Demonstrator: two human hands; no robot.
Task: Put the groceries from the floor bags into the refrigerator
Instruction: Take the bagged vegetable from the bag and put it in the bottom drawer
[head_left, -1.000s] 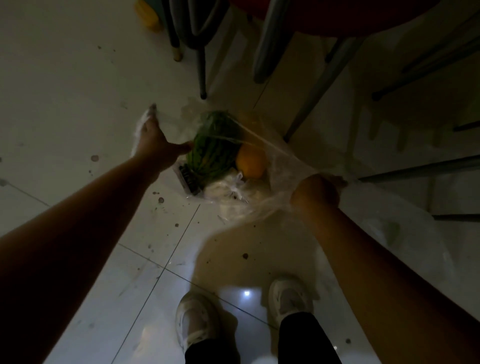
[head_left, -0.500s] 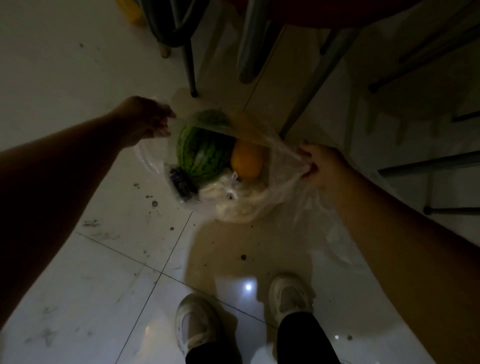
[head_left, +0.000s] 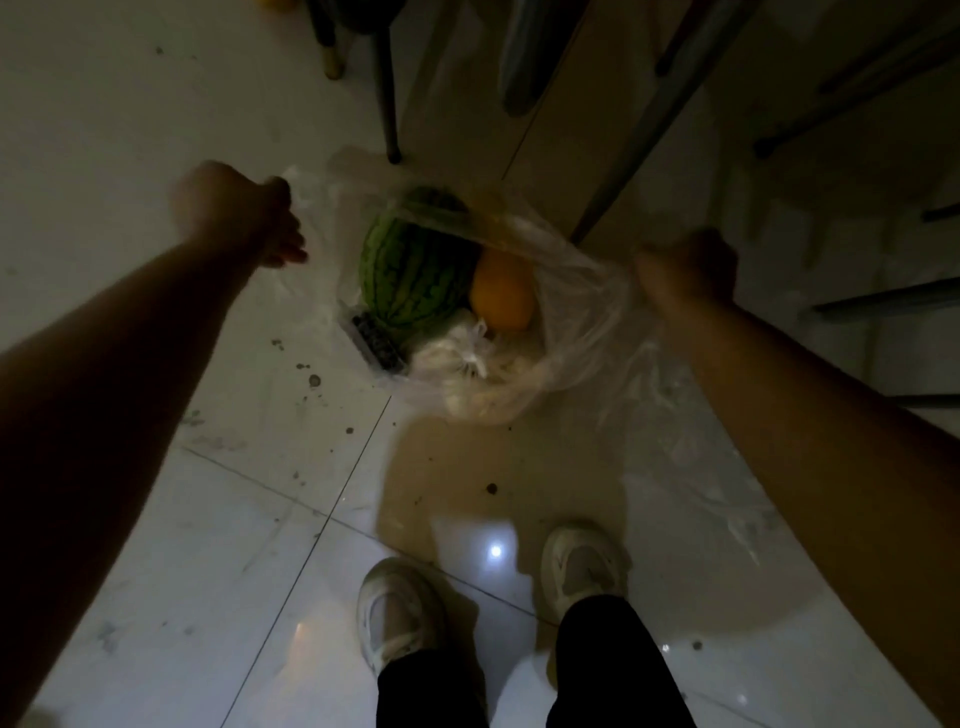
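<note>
A clear plastic bag (head_left: 582, 322) lies on the tiled floor, spread wide between my hands. Inside it sit a striped green watermelon (head_left: 410, 270), a round orange fruit (head_left: 503, 291), a clear box of dark berries (head_left: 375, 343) and a knotted white bag (head_left: 467, 364). My left hand (head_left: 244, 218) grips the bag's left edge. My right hand (head_left: 685, 270) is closed round the bag's right edge. The room is dim.
Chair and table legs (head_left: 387, 93) stand just behind the bag, one slanted leg (head_left: 623, 171) close to its right side. A second clear bag (head_left: 701, 457) lies flat under my right arm. My two white shoes (head_left: 400, 613) are below on the speckled tiles.
Both hands have pulled apart, stretching the bag's mouth wider. My right hand has gone from pinching the edge to a closed grip on it.
</note>
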